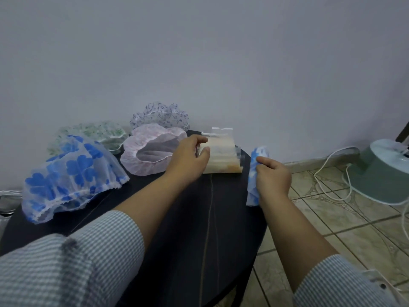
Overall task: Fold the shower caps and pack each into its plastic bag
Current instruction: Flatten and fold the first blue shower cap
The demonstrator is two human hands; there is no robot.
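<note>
A stack of clear plastic bags [223, 160] lies at the far edge of the dark round table [177, 218]. My left hand [188, 158] pinches the top bag at the stack's left end between thumb and fingers. My right hand [273, 178] grips a folded blue-and-white shower cap [254, 173], held upright at the table's right edge. Unfolded caps lie on the left: a blue butterfly cap [73, 176], a pink cap [150, 151], a green-patterned cap [97, 134] and a purple-patterned cap [161, 116].
A grey wall stands close behind the table. On the tiled floor to the right sits a pale green round fan base [380, 171] with a white cable [332, 169]. A glass object [8, 202] shows at the left edge.
</note>
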